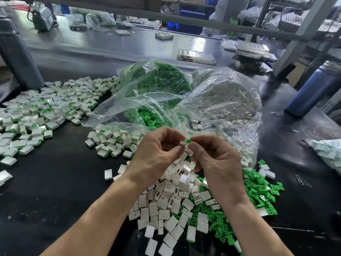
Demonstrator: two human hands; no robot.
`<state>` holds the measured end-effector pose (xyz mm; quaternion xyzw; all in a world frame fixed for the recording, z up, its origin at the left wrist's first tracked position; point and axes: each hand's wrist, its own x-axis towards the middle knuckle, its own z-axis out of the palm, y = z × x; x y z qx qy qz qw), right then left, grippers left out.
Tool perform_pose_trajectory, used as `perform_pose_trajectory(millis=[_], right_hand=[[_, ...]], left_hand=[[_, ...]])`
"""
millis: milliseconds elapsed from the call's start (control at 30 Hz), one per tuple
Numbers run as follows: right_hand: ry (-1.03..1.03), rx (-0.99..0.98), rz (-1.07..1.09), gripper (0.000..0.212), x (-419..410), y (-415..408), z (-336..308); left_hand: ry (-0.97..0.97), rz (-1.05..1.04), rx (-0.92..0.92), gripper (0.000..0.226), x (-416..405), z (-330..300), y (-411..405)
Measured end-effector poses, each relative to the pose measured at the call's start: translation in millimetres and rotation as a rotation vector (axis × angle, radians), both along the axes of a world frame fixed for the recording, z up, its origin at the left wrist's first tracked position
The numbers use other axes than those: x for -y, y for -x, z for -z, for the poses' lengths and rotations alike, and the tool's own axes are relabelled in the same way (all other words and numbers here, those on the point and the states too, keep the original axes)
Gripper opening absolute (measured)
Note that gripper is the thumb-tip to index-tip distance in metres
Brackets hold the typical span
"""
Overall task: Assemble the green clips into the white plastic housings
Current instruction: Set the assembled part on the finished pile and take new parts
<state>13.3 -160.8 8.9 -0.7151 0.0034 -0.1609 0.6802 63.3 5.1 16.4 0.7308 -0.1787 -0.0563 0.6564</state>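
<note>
Over the middle of the table my left hand pinches a white plastic housing between thumb and fingertips. My right hand pinches a green clip whose tip meets the housing's end. Below my hands lies a heap of loose white housings, and a heap of loose green clips spreads to its right. Most of the held housing is hidden by my fingers.
A clear bag of green clips and a clear bag of white housings stand behind my hands. Housings with clips fitted cover the table's left side. A blue bottle stands at right, paper clips lie nearby.
</note>
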Motion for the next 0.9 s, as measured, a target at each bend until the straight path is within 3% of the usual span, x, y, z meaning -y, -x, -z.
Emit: perform_pose_trajectory(millis=[600, 900], right_hand=[[0.18, -0.049, -0.037, 0.009, 4.2, 1.9, -4.4], [0.318, -0.065, -0.005, 0.014, 6.2, 0.3, -1.0]], left_hand=[[0.014, -0.009, -0.012, 0.02, -3.0, -0.7, -0.9], [-0.055, -0.005, -0.031, 0.006, -5.4, -3.4, 0.1]])
